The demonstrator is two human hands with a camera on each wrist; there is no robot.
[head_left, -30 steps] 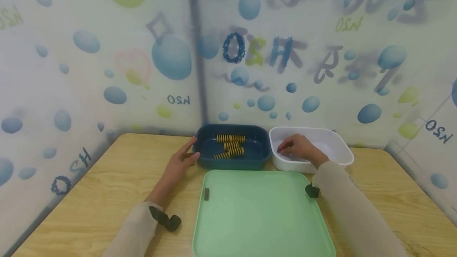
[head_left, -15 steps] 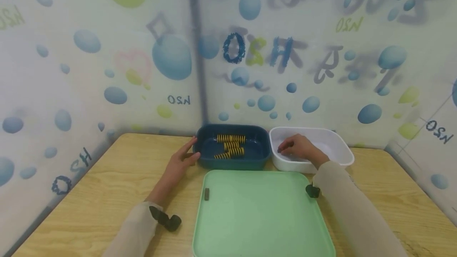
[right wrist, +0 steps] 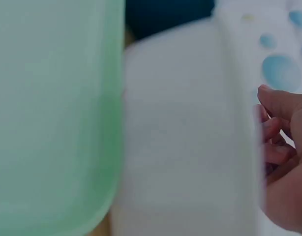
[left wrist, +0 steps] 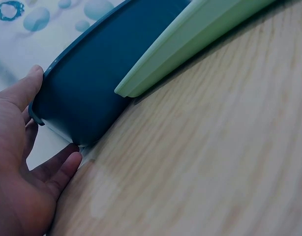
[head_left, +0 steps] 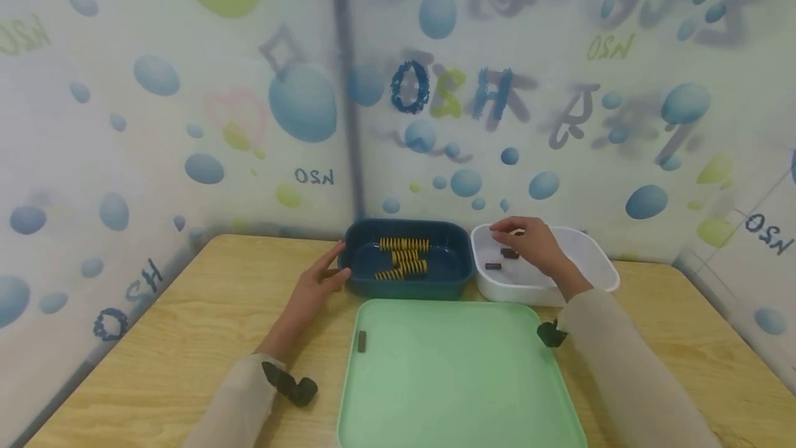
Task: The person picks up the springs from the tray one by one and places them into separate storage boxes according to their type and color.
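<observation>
My left hand (head_left: 316, 287) rests at the left end of the dark blue bin (head_left: 407, 290), fingers spread and touching its rim. In the left wrist view the thumb lies against that rim and the other fingers sit lower, by the table. Several yellow springs (head_left: 410, 267) lie in the blue bin. My right hand (head_left: 528, 240) is bent over the left part of the white bin (head_left: 541, 294), thumb and fingertips close together; I cannot tell whether it pinches anything. Below it in the bin lie small dark brown pieces (head_left: 493, 266).
A light green tray (head_left: 457, 372) lies in front of both bins, with one small brown block (head_left: 362, 341) near its left edge. The bins stand side by side at the back of the wooden table (head_left: 242, 268), close to a patterned wall (head_left: 398, 157).
My right hand has lifted up from low in the white bin, and dark pieces now show beneath it. The left hand has kept its place on the blue bin.
</observation>
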